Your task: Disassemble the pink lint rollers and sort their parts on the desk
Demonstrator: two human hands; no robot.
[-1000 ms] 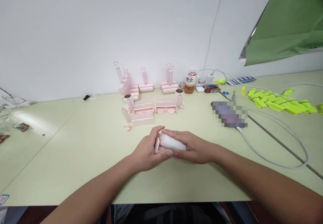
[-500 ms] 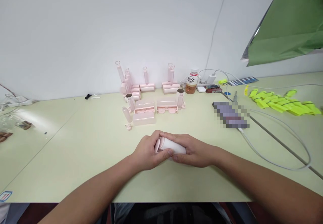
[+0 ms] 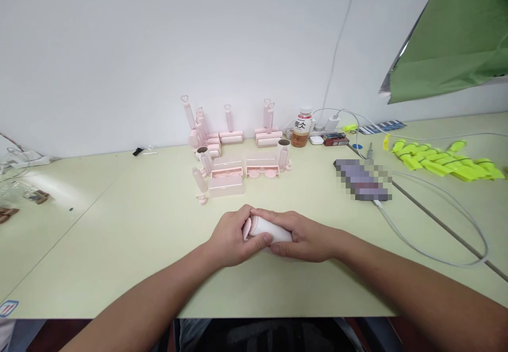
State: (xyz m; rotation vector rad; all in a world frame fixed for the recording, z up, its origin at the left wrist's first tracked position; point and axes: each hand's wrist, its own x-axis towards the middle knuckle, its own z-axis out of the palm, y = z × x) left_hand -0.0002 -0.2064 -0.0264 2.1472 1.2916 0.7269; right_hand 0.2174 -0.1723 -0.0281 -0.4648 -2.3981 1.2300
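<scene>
A white and pale pink rounded case (image 3: 272, 230) lies between both hands near the front of the table. My left hand (image 3: 234, 237) is wrapped round its left end, with the thumb along the front side. Round the right end my right hand (image 3: 304, 235) is closed, its fingers over the top and its thumb below. The case's underside is hidden. Beyond the hands stand an open pink box (image 3: 226, 183) and a second open pink box (image 3: 262, 169) with pink round lenses at its front.
Pink tubes and cases stand by the wall, beside a labelled bottle (image 3: 301, 127). To the right lie a pixelated phone (image 3: 361, 180) on a white cable (image 3: 428, 259) and bright yellow strips (image 3: 448, 161). A small black item (image 3: 138, 151) is at the back left.
</scene>
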